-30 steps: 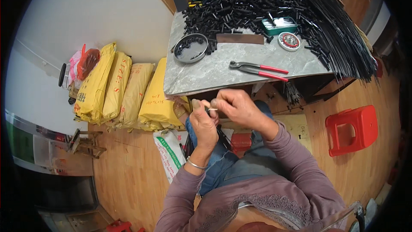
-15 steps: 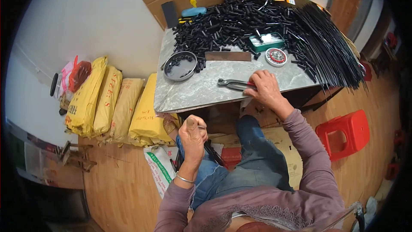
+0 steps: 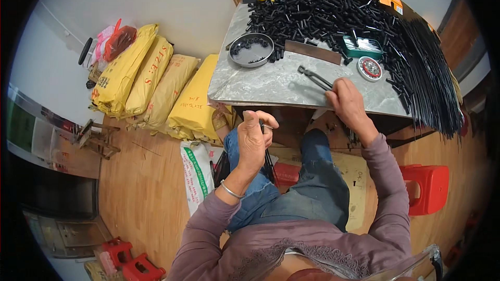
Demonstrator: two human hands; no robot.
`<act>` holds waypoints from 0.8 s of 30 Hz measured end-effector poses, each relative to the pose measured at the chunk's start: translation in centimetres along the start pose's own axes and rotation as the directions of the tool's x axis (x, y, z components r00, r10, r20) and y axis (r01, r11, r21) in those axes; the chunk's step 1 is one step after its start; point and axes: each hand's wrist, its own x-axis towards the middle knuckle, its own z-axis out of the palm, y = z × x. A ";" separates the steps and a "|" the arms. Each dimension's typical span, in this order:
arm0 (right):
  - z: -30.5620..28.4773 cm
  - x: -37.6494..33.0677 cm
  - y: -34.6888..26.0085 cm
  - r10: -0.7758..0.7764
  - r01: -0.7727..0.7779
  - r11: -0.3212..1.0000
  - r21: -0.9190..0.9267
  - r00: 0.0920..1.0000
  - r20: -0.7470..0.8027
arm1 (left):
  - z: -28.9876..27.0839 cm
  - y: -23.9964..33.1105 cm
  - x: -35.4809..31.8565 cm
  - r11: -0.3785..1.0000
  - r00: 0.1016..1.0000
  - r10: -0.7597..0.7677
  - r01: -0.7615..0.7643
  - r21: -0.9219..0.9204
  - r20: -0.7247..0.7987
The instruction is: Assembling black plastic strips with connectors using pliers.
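My right hand point(image 3: 348, 103) is closed round the handles of dark pincers point(image 3: 315, 77), whose jaws point away to the left over the front of the grey marbled table point(image 3: 250, 86). In front of the table edge, above my left thigh, my left hand point(image 3: 254, 138) is closed with the thumb up. Something dark and a thin shiny bit show at its fingers, too small to name. Beyond the pincers lie a flat brown bar point(image 3: 312, 52), a round metal dish point(image 3: 252, 64) with small black pieces, and a round tub point(image 3: 370, 68) of small shiny parts.
A heap of short black tubes point(image 3: 317, 13) covers the back of the table. Long thin black rods point(image 3: 432, 78) overhang its right edge, near a green box point(image 3: 363, 53). Yellow sacks point(image 3: 195, 99) stand at left; a red stool point(image 3: 429, 190) is at right.
The pincers have come up off the tabletop in my right hand, their jaws turned farther away. My left hand has risen nearer the table edge. The whole view has shifted.
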 end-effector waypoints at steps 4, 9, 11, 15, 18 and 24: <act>-1.7 -1.9 -4.0 0.132 -0.165 0.924 0.345 0.984 0.119 | 0.1 0.0 0.3 1.000 1.000 0.001 -0.001 -0.019 -0.010; -4.2 -1.7 -8.1 -0.223 0.206 0.948 0.242 0.974 0.043 | 0.5 0.3 0.4 0.997 0.997 0.029 -0.023 0.080 -0.067; -4.6 -1.4 -8.8 -0.236 0.234 0.963 0.137 0.972 -0.002 | 0.6 0.6 0.4 0.996 0.996 0.016 -0.009 0.089 -0.088; -4.6 -1.1 -8.7 -0.268 0.269 0.963 0.010 0.963 -0.027 | 0.1 0.3 0.4 0.999 0.994 -0.050 0.048 -0.019 -0.093; -4.7 -1.1 -8.4 -0.310 0.309 0.951 0.018 0.950 0.038 | -0.3 0.2 0.3 0.998 0.996 -0.049 0.047 -0.029 -0.074; -3.7 -5.2 -9.6 -0.076 -0.794 0.282 0.538 0.541 0.838 | 0.1 0.4 0.5 0.993 0.996 0.008 0.001 0.115 -0.084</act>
